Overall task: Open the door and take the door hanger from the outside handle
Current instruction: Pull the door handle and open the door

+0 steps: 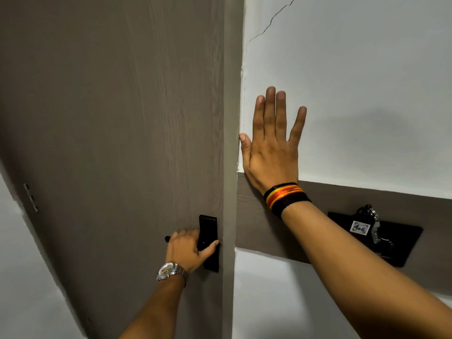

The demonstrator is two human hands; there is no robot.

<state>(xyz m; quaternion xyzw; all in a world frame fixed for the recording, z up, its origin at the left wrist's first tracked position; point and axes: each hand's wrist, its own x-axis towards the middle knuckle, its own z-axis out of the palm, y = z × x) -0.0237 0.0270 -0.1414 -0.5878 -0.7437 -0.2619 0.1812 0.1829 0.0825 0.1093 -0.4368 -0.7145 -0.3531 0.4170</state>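
Note:
A grey-brown wooden door (pixel 122 118) fills the left and middle of the head view and sits flush in its frame (pixel 231 118). My left hand (pixel 188 250), a silver watch on its wrist, grips the black inside handle (pixel 167 239) beside the black lock plate (pixel 208 243). My right hand (pixel 271 143) lies flat with fingers spread on the white wall (pixel 354 81), right of the frame. The door hanger and the outside handle are hidden behind the door.
A black wall holder (pixel 381 238) with a key bunch and a tag reading 406 (pixel 357 226) hangs on a grey-brown band of the wall at the right. Door hinges (pixel 31 198) show at the left edge. A crack runs up the wall.

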